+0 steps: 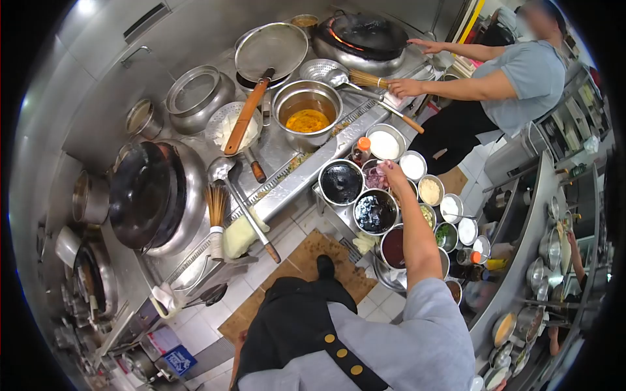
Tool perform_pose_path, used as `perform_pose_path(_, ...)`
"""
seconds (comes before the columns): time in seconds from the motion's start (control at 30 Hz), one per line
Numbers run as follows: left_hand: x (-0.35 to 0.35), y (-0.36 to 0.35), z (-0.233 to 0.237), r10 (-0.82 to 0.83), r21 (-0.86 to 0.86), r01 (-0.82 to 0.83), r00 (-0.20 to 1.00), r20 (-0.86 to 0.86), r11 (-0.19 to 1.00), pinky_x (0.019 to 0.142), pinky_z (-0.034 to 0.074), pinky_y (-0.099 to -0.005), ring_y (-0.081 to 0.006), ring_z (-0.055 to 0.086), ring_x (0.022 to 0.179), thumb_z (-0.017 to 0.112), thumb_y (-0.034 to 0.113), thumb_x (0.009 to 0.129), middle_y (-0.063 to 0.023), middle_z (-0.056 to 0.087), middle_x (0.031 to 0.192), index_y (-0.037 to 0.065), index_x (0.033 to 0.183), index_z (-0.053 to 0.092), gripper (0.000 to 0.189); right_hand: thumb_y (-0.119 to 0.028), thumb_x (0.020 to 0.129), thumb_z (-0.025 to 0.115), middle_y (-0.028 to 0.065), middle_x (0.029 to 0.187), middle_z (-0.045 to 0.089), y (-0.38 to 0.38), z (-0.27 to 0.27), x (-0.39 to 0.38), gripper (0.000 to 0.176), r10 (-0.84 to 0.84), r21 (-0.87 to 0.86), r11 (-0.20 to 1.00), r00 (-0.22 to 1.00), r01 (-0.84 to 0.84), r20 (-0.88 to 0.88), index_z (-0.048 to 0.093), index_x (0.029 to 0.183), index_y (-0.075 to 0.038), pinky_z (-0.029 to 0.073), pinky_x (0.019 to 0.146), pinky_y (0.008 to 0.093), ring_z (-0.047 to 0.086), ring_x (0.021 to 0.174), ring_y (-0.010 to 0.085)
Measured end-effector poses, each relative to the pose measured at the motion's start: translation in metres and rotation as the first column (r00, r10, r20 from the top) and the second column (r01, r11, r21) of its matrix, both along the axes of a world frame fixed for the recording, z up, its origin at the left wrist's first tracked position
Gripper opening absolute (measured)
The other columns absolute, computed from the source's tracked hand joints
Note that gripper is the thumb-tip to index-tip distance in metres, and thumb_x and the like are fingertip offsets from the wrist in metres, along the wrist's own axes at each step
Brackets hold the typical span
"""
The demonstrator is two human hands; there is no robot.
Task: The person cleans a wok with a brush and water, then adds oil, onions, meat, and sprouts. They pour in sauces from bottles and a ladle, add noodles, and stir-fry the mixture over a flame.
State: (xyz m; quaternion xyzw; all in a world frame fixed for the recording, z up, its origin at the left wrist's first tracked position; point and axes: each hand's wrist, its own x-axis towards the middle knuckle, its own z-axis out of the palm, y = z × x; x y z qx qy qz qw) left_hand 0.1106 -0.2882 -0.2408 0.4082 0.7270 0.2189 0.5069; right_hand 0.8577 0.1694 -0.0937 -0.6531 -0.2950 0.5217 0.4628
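My right hand (393, 173) reaches out over a cluster of steel condiment bowls, fingers pointing down into a small bowl of pink chopped pieces (375, 178). Whether the fingers hold anything is hidden. Around it stand a bowl of dark sauce (340, 182), a bowl with dark contents (375, 212), a bowl of white powder (383, 144) and an orange-capped bottle (362, 147). Of my left arm only a thin strip (236, 352) shows beside my black apron; the hand itself is out of sight.
On the steel range sit a black wok (147, 195), a bamboo brush (215, 212), a ladle (225, 171), a pot of orange liquid (306, 118) and a strainer (233, 127). A co-worker (521, 78) stands at the far wok over flame (362, 36).
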Motion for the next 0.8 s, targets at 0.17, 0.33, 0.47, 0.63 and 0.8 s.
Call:
perform_pose_path(0.17,-0.041,0.016,-0.034,-0.113,0.079,0.107,0.991,0.076,0.991,0.075,0.050,-0.0318,-0.0196,0.063,0.086,0.064,0.025,0.090,-0.0113,0.065,0.099,0.008,0.119,0.053,0.036,-0.025,0.096,0.055,-0.0011,0.074,0.053,-0.015,0.014,-0.019,0.013,-0.205,0.010,0.977,0.954,0.212,-0.219,0.054,0.101,-0.012,0.036,0.038,0.0206,0.049,0.052,0.0079)
perform_pose_path(0.33,-0.055,0.027,0.013,0.124,0.014,-0.125,0.991,0.058,0.992,0.056,0.048,-0.0288,-0.0143,0.057,0.068,0.059,0.017,0.088,-0.0064,0.060,0.083,0.009,0.120,0.052,0.034,-0.025,0.093,0.059,-0.0014,0.074,0.053,-0.013,0.080,-0.077,0.015,-0.030,0.278,0.950,0.932,0.138,-0.360,0.051,0.102,-0.016,0.035,0.034,0.0179,0.049,0.049,0.0077)
perform_pose_path(0.47,-0.087,0.013,0.017,0.276,-0.122,-0.266,0.959,0.068,0.956,0.053,0.047,-0.0287,-0.0145,0.057,0.065,0.058,0.015,0.085,-0.0061,0.060,0.081,0.008,0.120,0.052,0.036,-0.026,0.095,0.057,0.0003,0.076,0.055,-0.006,0.177,-0.218,0.022,0.131,0.380,0.924,0.959,-0.027,-0.250,0.052,0.110,-0.011,0.031,0.034,0.0165,0.046,0.050,0.0053)
perform_pose_path(0.63,-0.125,-0.036,0.011,0.502,-0.197,-0.470,0.849,0.166,0.860,0.052,0.050,-0.0331,-0.0171,0.059,0.066,0.057,0.012,0.084,-0.0058,0.059,0.083,0.012,0.119,0.052,0.035,-0.023,0.097,0.053,0.0005,0.078,0.057,-0.001,0.230,-0.456,0.019,0.496,0.414,0.849,0.765,-0.328,-0.411,0.053,0.108,-0.009,0.032,0.037,0.0151,0.046,0.052,0.0037)
perform_pose_path(0.8,-0.163,-0.128,-0.063,0.627,-0.293,-0.557,0.719,0.299,0.777,0.049,0.050,-0.0357,-0.0196,0.059,0.064,0.054,0.007,0.083,-0.0071,0.057,0.084,0.013,0.119,0.051,0.037,-0.011,0.094,0.053,0.0107,0.096,0.059,0.085,0.191,-0.666,0.015,0.644,0.285,0.759,0.610,-0.585,-0.462,0.048,0.107,-0.005,0.058,0.064,0.0336,0.064,0.079,0.0243)
